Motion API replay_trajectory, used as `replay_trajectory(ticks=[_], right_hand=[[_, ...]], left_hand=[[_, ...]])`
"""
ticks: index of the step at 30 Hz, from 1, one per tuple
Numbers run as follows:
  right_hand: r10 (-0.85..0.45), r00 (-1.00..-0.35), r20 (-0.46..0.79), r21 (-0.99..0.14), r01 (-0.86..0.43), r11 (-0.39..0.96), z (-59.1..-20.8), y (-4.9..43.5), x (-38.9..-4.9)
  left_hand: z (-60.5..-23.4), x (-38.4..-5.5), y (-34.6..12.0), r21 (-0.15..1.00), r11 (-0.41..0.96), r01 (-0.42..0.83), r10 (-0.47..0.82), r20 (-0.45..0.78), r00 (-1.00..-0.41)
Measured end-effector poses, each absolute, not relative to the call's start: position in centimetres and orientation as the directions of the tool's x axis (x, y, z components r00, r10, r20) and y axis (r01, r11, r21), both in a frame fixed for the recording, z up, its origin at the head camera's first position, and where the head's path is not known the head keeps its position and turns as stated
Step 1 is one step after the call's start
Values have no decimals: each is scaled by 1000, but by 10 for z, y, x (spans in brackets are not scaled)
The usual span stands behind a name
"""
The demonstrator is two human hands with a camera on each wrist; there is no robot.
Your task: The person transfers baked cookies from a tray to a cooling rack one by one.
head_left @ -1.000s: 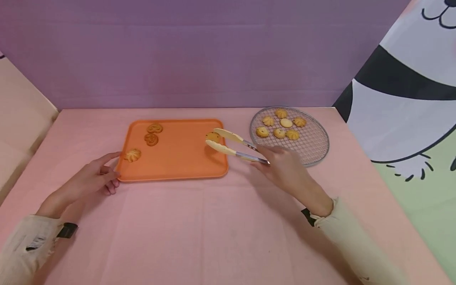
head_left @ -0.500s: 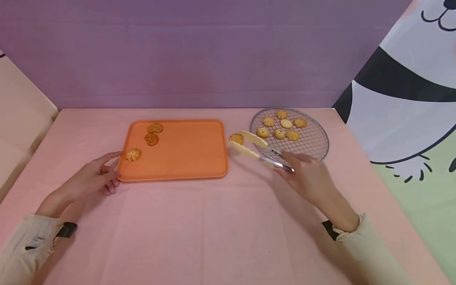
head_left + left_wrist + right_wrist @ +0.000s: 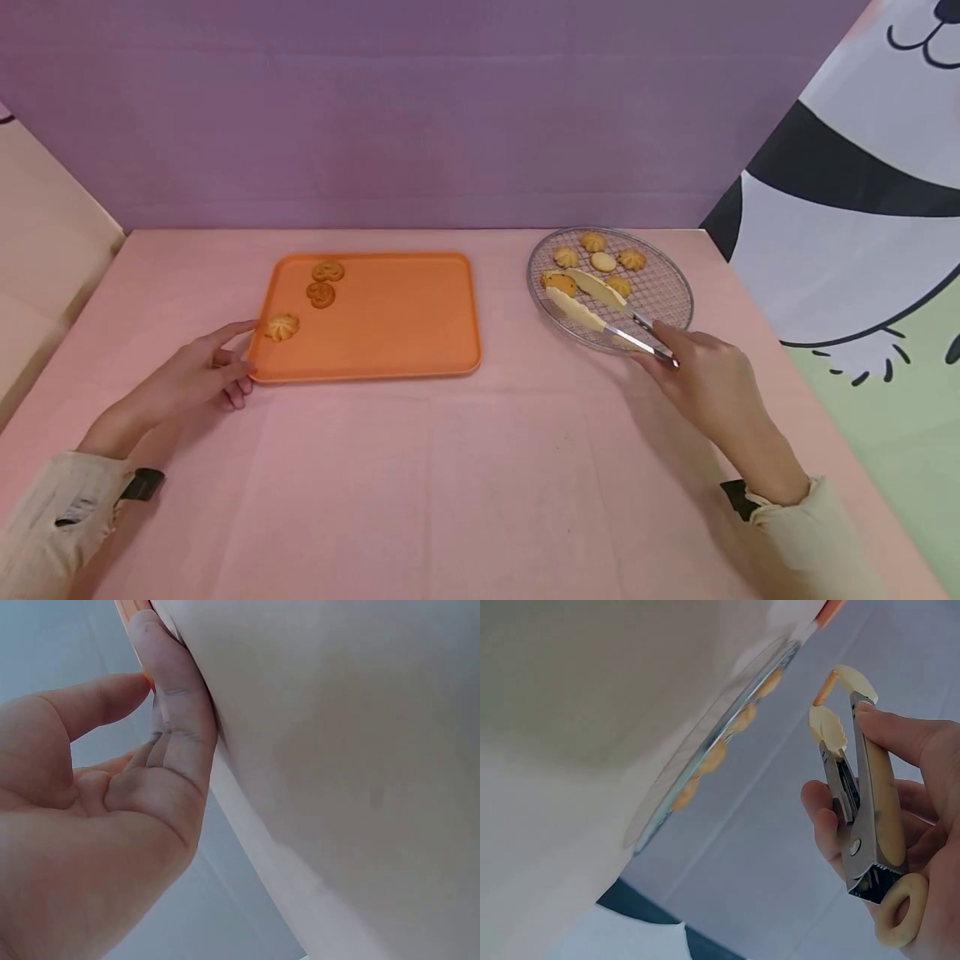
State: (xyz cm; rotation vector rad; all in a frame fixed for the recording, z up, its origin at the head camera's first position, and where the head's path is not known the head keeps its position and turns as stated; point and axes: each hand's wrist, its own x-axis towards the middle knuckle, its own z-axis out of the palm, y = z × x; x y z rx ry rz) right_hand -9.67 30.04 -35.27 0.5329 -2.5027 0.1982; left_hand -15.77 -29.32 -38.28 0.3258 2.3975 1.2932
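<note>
My right hand (image 3: 708,387) grips a pair of tongs (image 3: 576,309) with cream tips and metal arms. Between the tips is a round, flat cookie (image 3: 561,286) flecked with dark specks, above the left part of a round wire cooling rack (image 3: 660,307). In the right wrist view the cookie (image 3: 825,688) appears edge-on, up off the rack (image 3: 654,821). My left hand (image 3: 197,367) holds the left rim of an orange tray (image 3: 397,321) near its front corner, thumb and fingers on either side of the edge. Two pretzel-shaped cookies (image 3: 321,294) and a ridged cookie (image 3: 282,327) lie at the tray's left.
Several small cookies rest on the rack, among them a plain pale oval one (image 3: 603,262) and a ridged one (image 3: 632,260); the tongs hide some. A pink cloth (image 3: 480,475) covers the table. A purple backdrop (image 3: 420,125) rises along the back edge.
My right hand has carried the tongs and speckled cookie rightward from over the tray's right edge to above the cooling rack. My left hand has stayed at the tray's left rim.
</note>
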Motion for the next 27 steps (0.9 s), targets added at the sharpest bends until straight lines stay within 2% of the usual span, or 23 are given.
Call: replay_trajectory(ticks=[15, 27], right_hand=[[-254, -779, 573, 6, -306, 952, -365, 343, -103], [-165, -830, 532, 9, -190, 982, -367, 381, -107]], left_hand=[[-384, -158, -297, 839, 543, 22, 389, -229, -892], [-384, -158, -295, 844, 535, 18, 385, -225, -895]])
